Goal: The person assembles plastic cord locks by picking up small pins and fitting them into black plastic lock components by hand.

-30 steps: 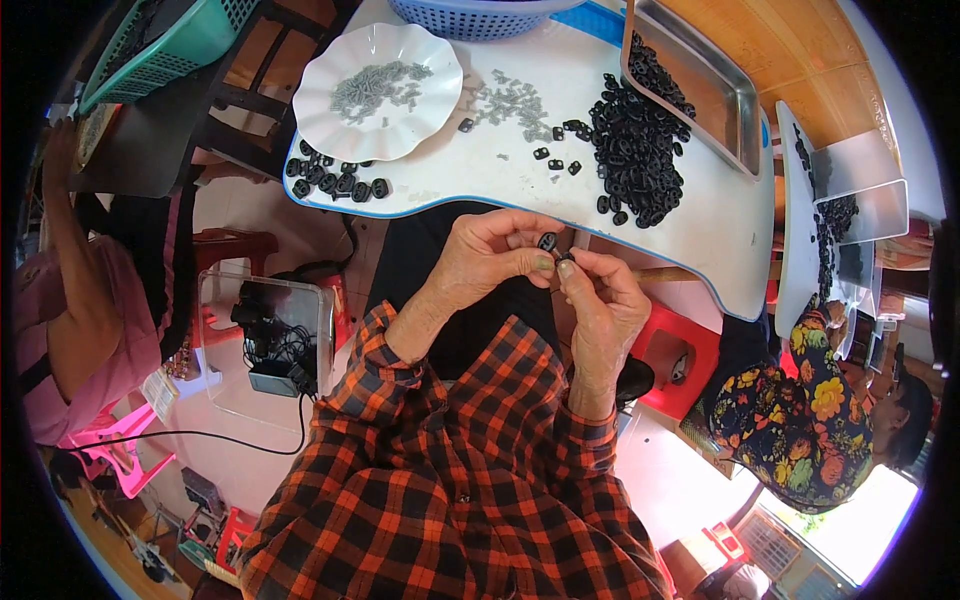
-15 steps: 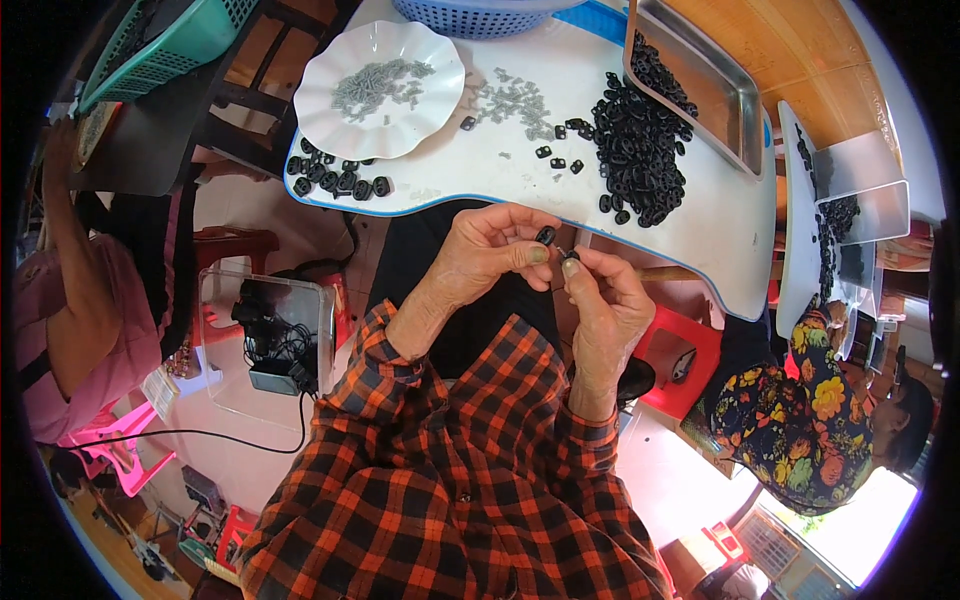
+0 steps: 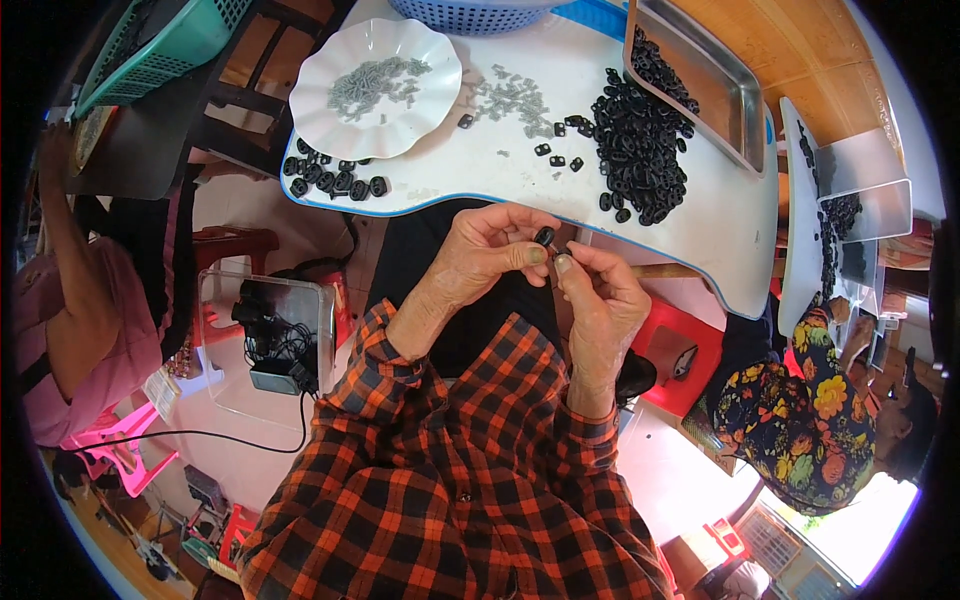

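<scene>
My left hand (image 3: pixel 490 252) pinches a small black oval plastic piece (image 3: pixel 544 236), which looks like part of a cord lock, between thumb and fingers. Close beside it, just below the table's front edge, my right hand (image 3: pixel 603 297) pinches a tiny dark part (image 3: pixel 561 253) mostly hidden by the thumb and fingertip. The two parts almost meet; whether they touch I cannot tell. Beyond my hands, a large heap of black plastic pieces (image 3: pixel 640 150) lies on the white table (image 3: pixel 450 180). Tiny grey pieces, perhaps springs (image 3: pixel 510 98), are scattered left of the heap.
A white scalloped plate (image 3: pixel 430 120) holds more grey pieces; several rounder black pieces (image 3: pixel 342 184) lie by its near side. Behind stand a blue basket (image 3: pixel 470 18) and a metal tray (image 3: pixel 715 65). A person sits at left (image 3: pixel 100 330), another at right (image 3: pixel 800 420).
My right hand has shifted slightly left and its fingertips have drawn a little closer to the piece in my left hand. The left hand stays nearly still.
</scene>
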### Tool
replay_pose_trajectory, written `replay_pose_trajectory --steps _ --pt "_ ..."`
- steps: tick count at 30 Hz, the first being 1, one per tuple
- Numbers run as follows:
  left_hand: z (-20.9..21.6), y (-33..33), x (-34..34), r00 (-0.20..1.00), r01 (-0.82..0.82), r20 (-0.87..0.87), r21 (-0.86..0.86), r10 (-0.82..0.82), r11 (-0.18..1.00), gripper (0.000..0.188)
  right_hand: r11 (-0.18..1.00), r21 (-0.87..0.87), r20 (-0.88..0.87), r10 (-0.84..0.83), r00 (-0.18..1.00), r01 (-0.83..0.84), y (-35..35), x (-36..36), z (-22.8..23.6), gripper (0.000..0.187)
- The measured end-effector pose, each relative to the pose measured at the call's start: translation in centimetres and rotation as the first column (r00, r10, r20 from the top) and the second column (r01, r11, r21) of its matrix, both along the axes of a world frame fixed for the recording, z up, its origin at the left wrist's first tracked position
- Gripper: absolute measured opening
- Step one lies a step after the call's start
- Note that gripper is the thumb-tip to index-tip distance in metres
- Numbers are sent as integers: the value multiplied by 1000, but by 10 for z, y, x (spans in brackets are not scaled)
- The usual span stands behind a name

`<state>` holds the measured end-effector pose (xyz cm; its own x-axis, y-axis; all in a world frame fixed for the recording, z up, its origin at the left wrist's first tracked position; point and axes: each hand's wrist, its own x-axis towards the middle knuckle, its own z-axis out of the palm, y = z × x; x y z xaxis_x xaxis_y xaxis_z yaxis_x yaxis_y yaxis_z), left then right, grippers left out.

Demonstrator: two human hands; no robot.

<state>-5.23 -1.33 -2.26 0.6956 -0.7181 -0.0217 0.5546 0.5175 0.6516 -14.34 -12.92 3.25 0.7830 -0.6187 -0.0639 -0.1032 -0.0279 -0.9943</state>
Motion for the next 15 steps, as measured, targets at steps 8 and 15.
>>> replay_pose_trajectory --steps 8,15 --pt "3 0 0 999 -23 31 21 22 1000 31 1000 -24 3 -9 1000 9 1 1 2 12" --pt "4 1 -1 996 -9 89 96 1 995 32 998 68 43 -18 999 15 4 1 -2 12"
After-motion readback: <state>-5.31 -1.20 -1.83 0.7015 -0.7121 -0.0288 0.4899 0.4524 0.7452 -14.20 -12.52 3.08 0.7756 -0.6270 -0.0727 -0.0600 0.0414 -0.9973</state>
